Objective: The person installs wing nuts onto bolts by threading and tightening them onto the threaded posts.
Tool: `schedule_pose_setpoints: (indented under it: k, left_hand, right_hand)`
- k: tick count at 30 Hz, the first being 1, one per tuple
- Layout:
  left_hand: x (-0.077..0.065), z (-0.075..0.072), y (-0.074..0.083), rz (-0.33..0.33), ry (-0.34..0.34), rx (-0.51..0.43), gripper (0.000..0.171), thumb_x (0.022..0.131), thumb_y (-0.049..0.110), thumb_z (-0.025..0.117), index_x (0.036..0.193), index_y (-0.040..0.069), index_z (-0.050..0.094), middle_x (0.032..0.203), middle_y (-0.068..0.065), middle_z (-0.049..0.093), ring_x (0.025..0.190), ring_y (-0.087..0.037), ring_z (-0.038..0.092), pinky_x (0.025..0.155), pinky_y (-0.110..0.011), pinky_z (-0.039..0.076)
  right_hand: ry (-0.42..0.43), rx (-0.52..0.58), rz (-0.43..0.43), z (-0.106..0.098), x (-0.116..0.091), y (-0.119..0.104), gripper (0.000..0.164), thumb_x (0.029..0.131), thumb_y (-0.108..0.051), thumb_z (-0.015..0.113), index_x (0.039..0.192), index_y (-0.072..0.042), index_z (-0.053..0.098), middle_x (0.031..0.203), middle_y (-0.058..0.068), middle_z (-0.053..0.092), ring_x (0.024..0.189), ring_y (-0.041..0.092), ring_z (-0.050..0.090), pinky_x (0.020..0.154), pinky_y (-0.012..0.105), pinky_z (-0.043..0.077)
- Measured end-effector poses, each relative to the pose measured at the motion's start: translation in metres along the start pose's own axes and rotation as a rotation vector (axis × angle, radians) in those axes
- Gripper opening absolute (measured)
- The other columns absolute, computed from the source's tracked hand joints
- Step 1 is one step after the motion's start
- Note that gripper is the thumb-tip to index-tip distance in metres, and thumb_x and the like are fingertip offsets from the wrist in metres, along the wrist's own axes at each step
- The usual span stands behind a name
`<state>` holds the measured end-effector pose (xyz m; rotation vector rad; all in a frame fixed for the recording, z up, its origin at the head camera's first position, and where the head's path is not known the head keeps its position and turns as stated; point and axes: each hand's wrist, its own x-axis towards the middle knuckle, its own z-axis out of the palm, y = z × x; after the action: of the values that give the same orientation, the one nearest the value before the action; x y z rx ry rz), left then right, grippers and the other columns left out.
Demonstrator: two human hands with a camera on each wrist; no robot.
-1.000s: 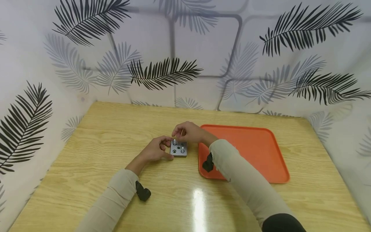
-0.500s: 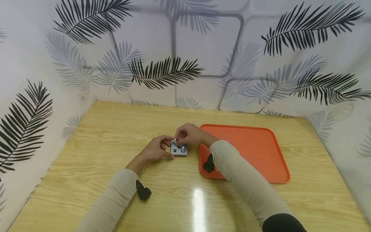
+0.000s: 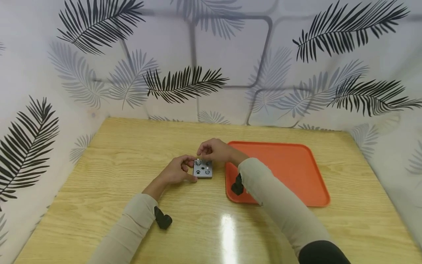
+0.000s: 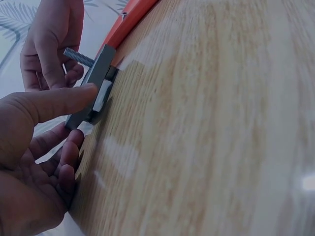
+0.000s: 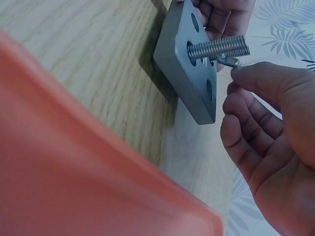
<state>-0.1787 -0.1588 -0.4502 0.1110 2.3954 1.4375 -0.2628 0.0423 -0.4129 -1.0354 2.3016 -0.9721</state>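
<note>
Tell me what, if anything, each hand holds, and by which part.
Left hand: the drilled metal plate, by its edges at the left. Right hand: cannot tell whether it pinches the small metal fitting beside it.

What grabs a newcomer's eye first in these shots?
Probably the bright orange-red tray, on the right half of the wooden table, with the right sleeve crossing over it. Next, the small grey metal plate left of the tray, gripped at its edge by the left hand, with bolts standing up from it and the right hand beside one. Behind, the leaf-patterned backdrop stands out.
</note>
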Motion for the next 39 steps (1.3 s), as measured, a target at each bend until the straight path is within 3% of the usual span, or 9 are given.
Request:
schedule_pose_setpoints:
  k: [13,22,31,39]
  left_hand:
    - [-0.0002,0.0011,-0.0003,-0.013,0.001,-0.005,0.066,0.08,0.009,0.083,0.138,0.004,0.053,0.121,-0.012,0.058,0.095,-0.02,0.046,0.083,-0.031,0.04]
    - [-0.0005,-0.0002,0.0023,0.006,-0.005,-0.004,0.065,0.079,0.006,0.083,0.138,0.005,0.054,0.119,-0.012,0.059,0.092,-0.02,0.046,0.081,-0.03,0.04]
    - [-0.0001,-0.0014,0.0026,-0.002,-0.005,-0.009,0.066,0.079,0.007,0.083,0.139,0.006,0.054,0.119,-0.011,0.058,0.093,-0.019,0.045,0.082,-0.031,0.04]
    - [-0.0001,-0.0005,0.0001,-0.016,-0.003,-0.004,0.066,0.08,0.009,0.083,0.138,0.004,0.053,0.122,-0.013,0.059,0.096,-0.02,0.047,0.084,-0.032,0.041]
  right_hand:
    - [-0.078,0.024,-0.01,0.0054,0.0023,0.0015,0.022,0.089,-0.001,0.07,0.111,-0.002,0.071,0.089,0.011,0.071,0.072,0.006,0.063,0.071,0.02,0.053]
    - [-0.041,-0.046,-0.008,0.0059,0.0004,-0.0012,0.008,0.088,-0.008,0.074,0.094,-0.004,0.072,0.082,0.006,0.07,0.071,0.006,0.058,0.067,0.018,0.048]
    - [0.006,-0.02,-0.032,0.0004,-0.0004,-0.0008,0.014,0.098,-0.006,0.058,0.102,-0.004,0.071,0.091,0.01,0.07,0.072,0.008,0.054,0.068,0.02,0.046]
    - [-0.052,-0.025,-0.05,0.0054,0.0008,-0.0004,0.018,0.094,-0.002,0.061,0.109,-0.004,0.071,0.091,0.012,0.071,0.075,0.009,0.062,0.071,0.02,0.051]
